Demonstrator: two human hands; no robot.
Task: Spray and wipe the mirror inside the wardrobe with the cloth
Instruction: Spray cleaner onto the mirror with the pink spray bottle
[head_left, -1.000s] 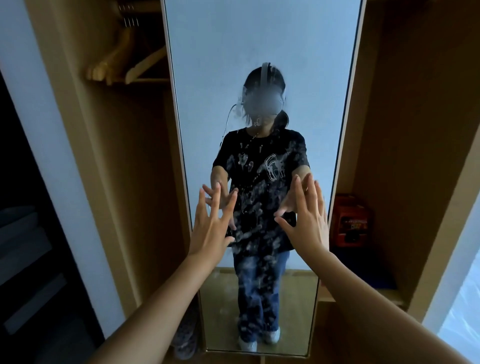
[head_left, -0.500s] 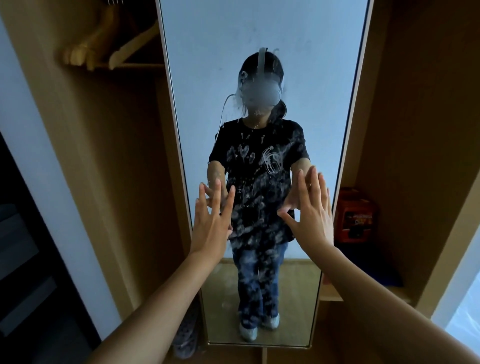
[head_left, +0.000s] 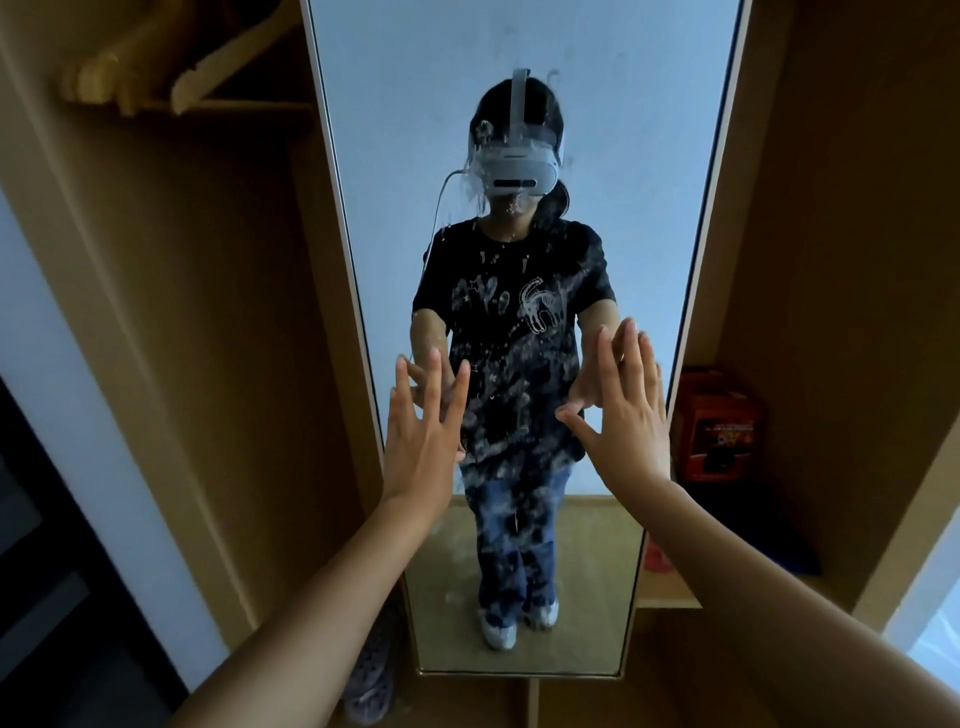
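A tall narrow mirror (head_left: 395, 73) stands upright inside the wooden wardrobe, its middle and lower glass covered with whitish smears and splatter (head_left: 511, 395). My left hand (head_left: 423, 436) is raised in front of the mirror's left side, fingers spread, holding nothing. My right hand (head_left: 626, 410) is up before the mirror's right side, palm toward the glass, fingers apart and empty. I cannot tell whether either hand touches the glass. The mirror reflects a person wearing a headset. No cloth or spray bottle is in view.
Wooden hangers (head_left: 171, 67) hang at the upper left in the wardrobe's left compartment (head_left: 218, 312). A red box (head_left: 719, 426) sits on a shelf (head_left: 670, 600) right of the mirror. A grey slipper (head_left: 369, 680) lies on the floor by the mirror's lower left corner.
The view has tilted up a little, so the hangers and mirror sit lower in the frame. Both hands stay raised and open before the mirror, the right one slightly higher.
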